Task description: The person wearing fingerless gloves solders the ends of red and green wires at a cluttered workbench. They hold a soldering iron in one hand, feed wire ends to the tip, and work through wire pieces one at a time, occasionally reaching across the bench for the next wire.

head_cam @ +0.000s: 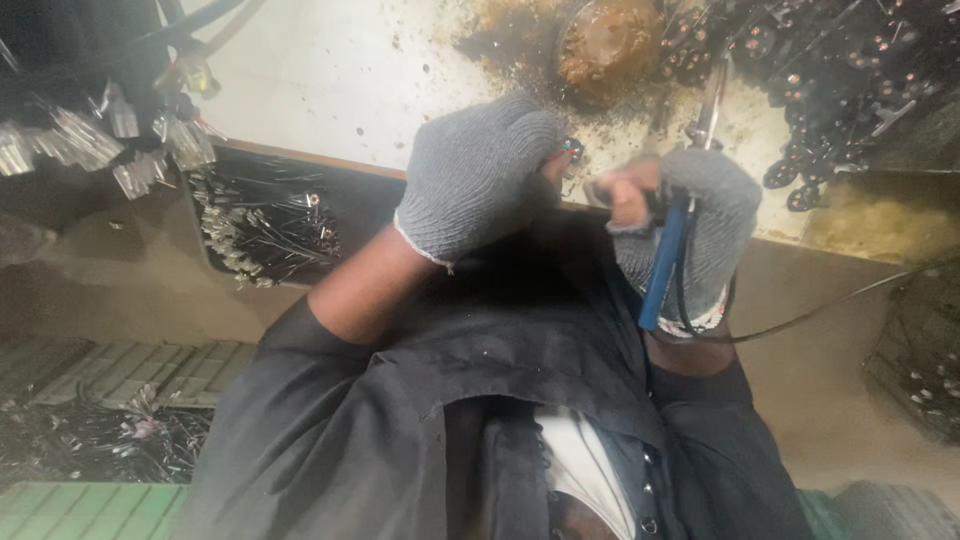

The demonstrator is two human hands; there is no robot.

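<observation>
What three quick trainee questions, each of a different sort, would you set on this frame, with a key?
1. Multiple choice: which hand holds the blue-handled soldering iron? A) left hand B) right hand C) neither
2. True or false: both hands wear grey knit gloves.
3. Fill in: the dark tray of thin wire pieces lies on the person's ___ side, beyond the left hand.

Key: 1 B; 2 true; 3 left.
</observation>
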